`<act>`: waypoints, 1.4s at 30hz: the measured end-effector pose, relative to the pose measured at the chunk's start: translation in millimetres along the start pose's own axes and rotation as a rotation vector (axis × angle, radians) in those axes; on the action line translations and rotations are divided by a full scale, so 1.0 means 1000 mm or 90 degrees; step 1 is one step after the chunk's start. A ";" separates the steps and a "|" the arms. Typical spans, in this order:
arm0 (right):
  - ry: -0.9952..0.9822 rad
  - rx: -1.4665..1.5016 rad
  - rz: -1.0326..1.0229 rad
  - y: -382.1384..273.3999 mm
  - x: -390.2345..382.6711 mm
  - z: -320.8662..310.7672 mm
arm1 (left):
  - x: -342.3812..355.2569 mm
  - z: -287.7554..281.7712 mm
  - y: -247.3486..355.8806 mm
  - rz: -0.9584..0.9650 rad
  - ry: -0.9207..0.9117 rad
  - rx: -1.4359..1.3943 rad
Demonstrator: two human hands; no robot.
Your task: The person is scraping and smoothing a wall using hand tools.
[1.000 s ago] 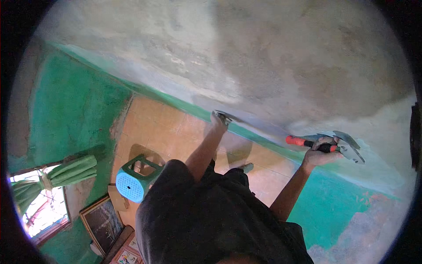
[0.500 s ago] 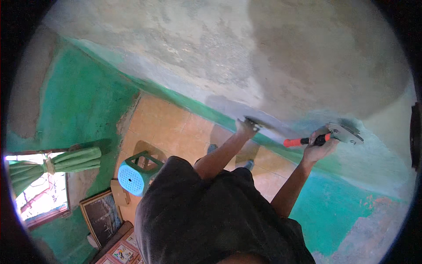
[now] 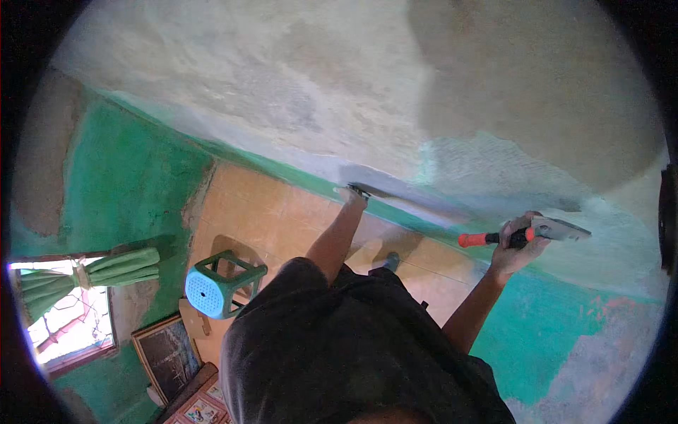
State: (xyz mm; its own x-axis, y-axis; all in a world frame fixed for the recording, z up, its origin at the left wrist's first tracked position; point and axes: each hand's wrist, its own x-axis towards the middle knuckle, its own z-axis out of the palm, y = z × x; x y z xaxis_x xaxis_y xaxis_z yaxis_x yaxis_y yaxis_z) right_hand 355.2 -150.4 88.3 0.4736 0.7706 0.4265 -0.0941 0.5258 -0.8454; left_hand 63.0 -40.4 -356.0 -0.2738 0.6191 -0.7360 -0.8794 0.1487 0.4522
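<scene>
At the lower part of the big plastered wall (image 3: 339,99), my left hand (image 3: 351,196) is closed round a flat, dark-edged scraper (image 3: 359,190). Its blade is seen nearly edge-on, and whether it touches the wall I cannot tell. Farther right, my right hand (image 3: 517,244) grips a scraper with a red and black handle (image 3: 474,240). The handle's red end sticks out to the left of my fist, and the wide grey metal blade (image 3: 561,230) points right, close in front of the wall. A damp-looking, paler grey patch (image 3: 487,166) lies on the plaster above it.
A stool (image 3: 207,291) with a light blue seat and green legs stands on the orange tiled floor (image 3: 247,187), left of me. Behind it, a framed picture (image 3: 167,357) leans by a green wall (image 3: 134,177). A green curtain (image 3: 120,270) hangs tied at the bright window (image 3: 74,318).
My left hand has moved left along the foot of the wall with its scraper. The right-hand scraper has shifted slightly, its blade now turned flatter and pointing more to the right.
</scene>
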 end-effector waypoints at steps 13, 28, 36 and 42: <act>-0.050 0.064 -0.019 -0.005 0.014 -0.026 | -0.182 0.081 0.010 -0.217 -0.123 -0.102; -0.090 0.020 0.020 -0.002 0.001 -0.003 | -0.238 0.111 0.002 -0.112 -0.217 -0.057; -0.088 -0.006 0.028 -0.008 -0.007 0.009 | -0.274 0.127 0.033 -0.159 -0.178 -0.093; -0.060 -0.025 0.043 -0.007 -0.011 0.012 | -0.320 0.142 0.043 -0.133 -0.246 -0.076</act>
State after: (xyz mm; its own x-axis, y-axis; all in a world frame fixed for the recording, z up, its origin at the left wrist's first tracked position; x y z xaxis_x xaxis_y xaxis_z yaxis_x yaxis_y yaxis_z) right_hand 340.4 -157.8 93.2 0.3834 0.8350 0.3948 -0.0879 0.4584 -0.8844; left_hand 167.7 -122.2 -29.5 0.0602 0.8310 -0.5531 -0.9455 0.2251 0.2354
